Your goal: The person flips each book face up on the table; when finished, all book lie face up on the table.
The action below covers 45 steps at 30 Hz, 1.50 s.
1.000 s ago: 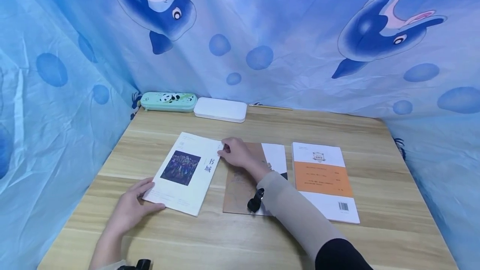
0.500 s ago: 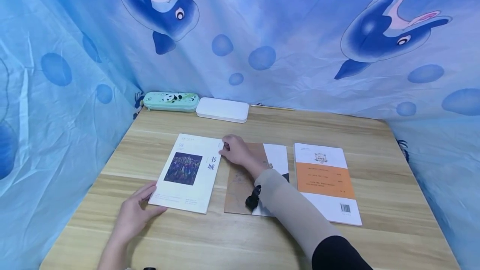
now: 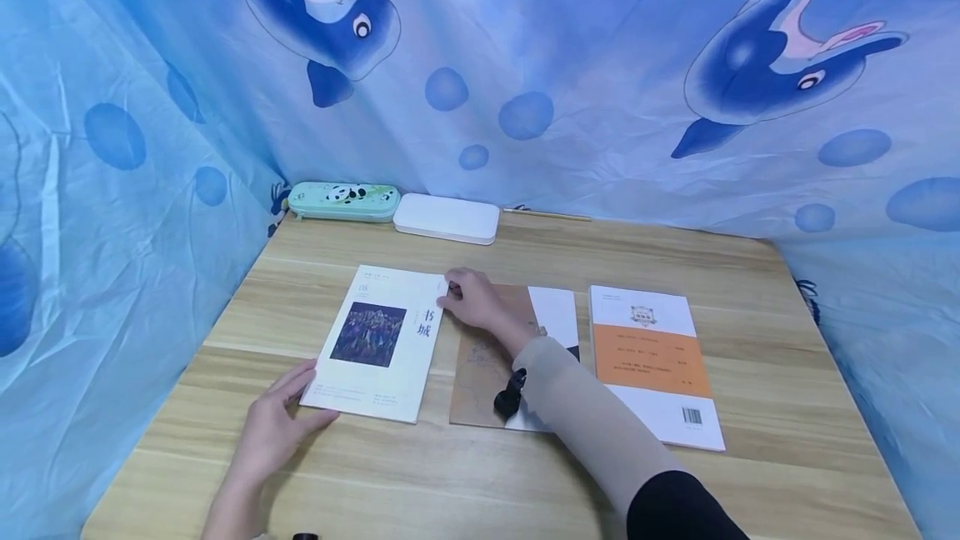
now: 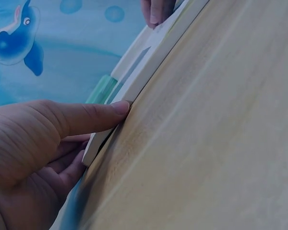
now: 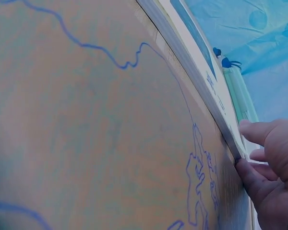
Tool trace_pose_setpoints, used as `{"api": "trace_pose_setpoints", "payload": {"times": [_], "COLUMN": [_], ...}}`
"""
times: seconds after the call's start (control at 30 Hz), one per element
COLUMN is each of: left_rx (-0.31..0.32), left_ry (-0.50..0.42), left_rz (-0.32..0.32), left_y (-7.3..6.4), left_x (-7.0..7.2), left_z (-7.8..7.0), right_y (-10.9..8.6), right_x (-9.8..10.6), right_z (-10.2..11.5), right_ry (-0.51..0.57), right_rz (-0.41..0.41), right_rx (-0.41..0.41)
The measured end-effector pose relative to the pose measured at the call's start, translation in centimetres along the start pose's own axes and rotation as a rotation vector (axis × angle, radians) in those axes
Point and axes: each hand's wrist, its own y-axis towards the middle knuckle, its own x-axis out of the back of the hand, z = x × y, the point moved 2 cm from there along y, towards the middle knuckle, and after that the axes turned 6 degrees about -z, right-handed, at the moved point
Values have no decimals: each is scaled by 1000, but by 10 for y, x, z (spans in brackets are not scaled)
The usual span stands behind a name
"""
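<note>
A white book [image 3: 375,344] with a dark square picture and Chinese characters on its cover lies flat on the wooden table, left of centre. My left hand [image 3: 273,427] holds its near left corner, the thumb along the near edge and the fingers at the left side. In the left wrist view that thumb presses the edge of the book [image 4: 146,72]. At the far right corner, my right hand [image 3: 474,298] holds the book between thumb and fingers. Under my right forearm lies a brown and white book [image 3: 480,382], partly hidden by the sleeve.
An orange and white book [image 3: 651,361] lies to the right of the brown one. Along the back edge sit a green panda pencil case [image 3: 343,201], a white flat case [image 3: 446,218] and a thin gold-coloured stick [image 3: 551,214]. Blue dolphin-print curtain [image 3: 570,48] surrounds the table.
The white book has turned slightly and now stands straighter, its near edge shifted right. My left hand has followed it to the right; the right hand stays at the far corner.
</note>
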Motion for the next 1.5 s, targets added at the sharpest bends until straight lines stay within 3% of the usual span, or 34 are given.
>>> {"api": "trace_pose_setpoints", "payload": {"times": [0.23, 0.47, 0.67, 1.07, 1.3, 1.5], "left_rx": [8, -14, -73, -169, -250, -262], "left_ry": [8, 15, 59, 12, -25, -44], "left_rz": [-3, -6, -23, 34, 51, 102], "left_y": [0, -1, 6, 25, 29, 31], "left_x": [-1, -1, -6, -37, -56, -73], "left_z": [-2, 0, -13, -45, -59, -71], "right_y": [-11, -19, -28, -53, -70, -88], "right_x": [8, 30, 50, 79, 94, 108], "right_z": [-5, -12, -21, -40, -46, -62], "right_ry": [61, 67, 112, 51, -48, -69], "right_rz": [-88, -142, -116, -61, -42, -25], "right_rx": [-7, -50, -72, -116, -110, -160]}}
